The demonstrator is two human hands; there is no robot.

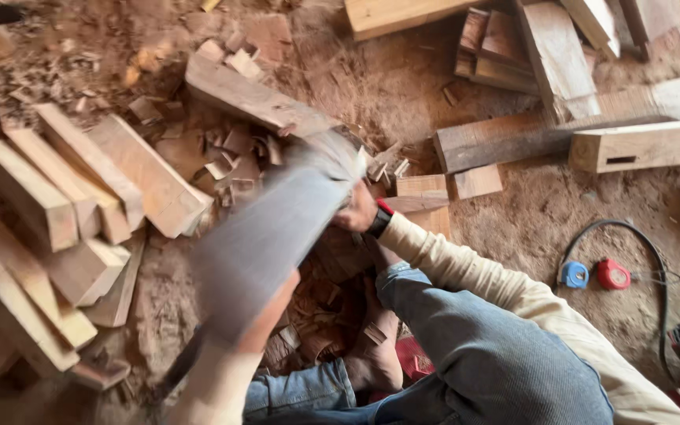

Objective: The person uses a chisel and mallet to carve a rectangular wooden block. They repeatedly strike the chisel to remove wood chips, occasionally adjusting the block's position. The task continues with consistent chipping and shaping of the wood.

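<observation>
Head view looks down on a sawdust-covered floor (pixel 545 212). A blurred grey plank (pixel 277 228) is held above the floor's middle, its long axis slanting from lower left to upper right. The right hand (pixel 358 211) grips the plank's upper right end, its fingers curled around it; a dark watch with a red edge (pixel 381 219) sits on that wrist. The left hand (pixel 265 315) meets the plank's lower left end, but blur hides how its fingers lie, so I cannot tell. A bare foot (pixel 375 354) rests on wood chips below the plank. Pale cut blocks (pixel 57 228) are heaped toward the floor's left edge. Toward the right edge lie a blue tape measure (pixel 574 275) and a red tape measure (pixel 613 275), just beside each other, inside a looping black cable (pixel 655 260). No packages or labels can be made out.
</observation>
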